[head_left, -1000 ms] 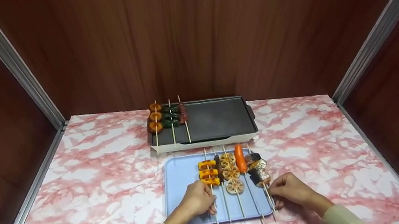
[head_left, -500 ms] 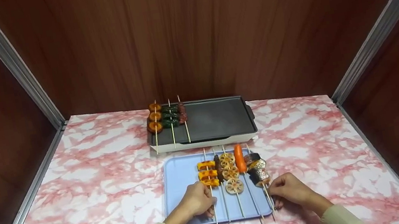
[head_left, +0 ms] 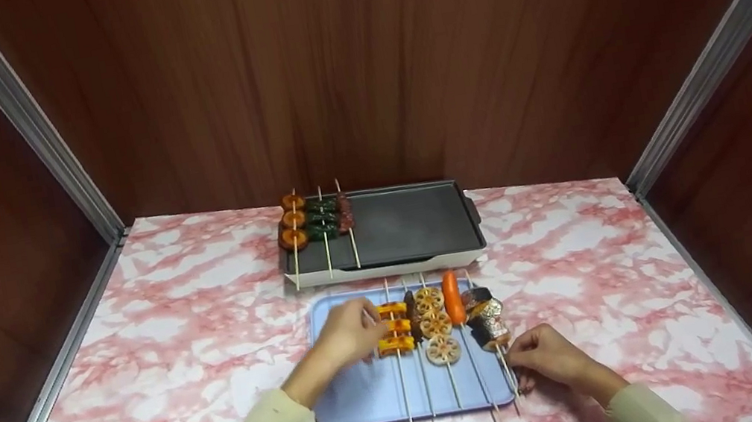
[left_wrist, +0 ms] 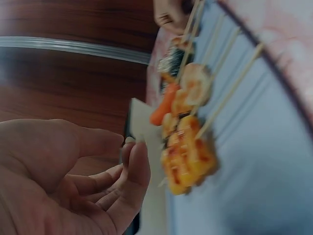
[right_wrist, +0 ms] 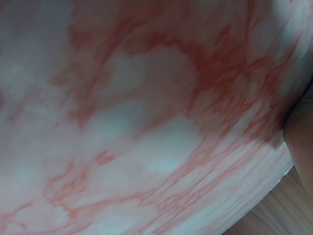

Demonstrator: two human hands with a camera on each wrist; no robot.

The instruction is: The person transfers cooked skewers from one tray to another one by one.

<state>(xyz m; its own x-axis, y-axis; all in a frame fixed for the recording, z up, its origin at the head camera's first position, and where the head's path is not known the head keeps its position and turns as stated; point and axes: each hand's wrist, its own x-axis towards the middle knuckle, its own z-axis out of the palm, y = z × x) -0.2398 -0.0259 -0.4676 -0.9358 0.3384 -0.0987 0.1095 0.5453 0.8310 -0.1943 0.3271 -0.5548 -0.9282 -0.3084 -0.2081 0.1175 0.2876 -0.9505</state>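
Observation:
My left hand [head_left: 348, 332] is over the left part of a blue tray [head_left: 343, 405], beside a skewer of yellow grilled pieces [head_left: 396, 345]. In the left wrist view its thumb and fingers [left_wrist: 134, 161] are loosely bent, with nothing between them. At the tray's right side, my right hand [head_left: 550, 357] pinches the stick of a skewer with dark, silvery, fish-like pieces [head_left: 488, 321]. Between these two skewers lie a dark skewer [head_left: 413, 311], a skewer of lotus root slices [head_left: 442, 350] and an orange sausage skewer [head_left: 452, 298]. The right wrist view shows mostly tabletop.
Behind the tray stands a dark griddle [head_left: 416, 223] with a pale base. Three skewers lie on its left part: round orange-brown slices [head_left: 295, 239], green pieces [head_left: 323, 231] and reddish meat [head_left: 345, 217]. Brown wood panels [head_left: 355, 78] enclose the pink-marbled table [head_left: 186, 392].
My left hand has left the stick of the yellow skewer and moved up and slightly left, alongside the yellow pieces. My right hand has stayed where it was.

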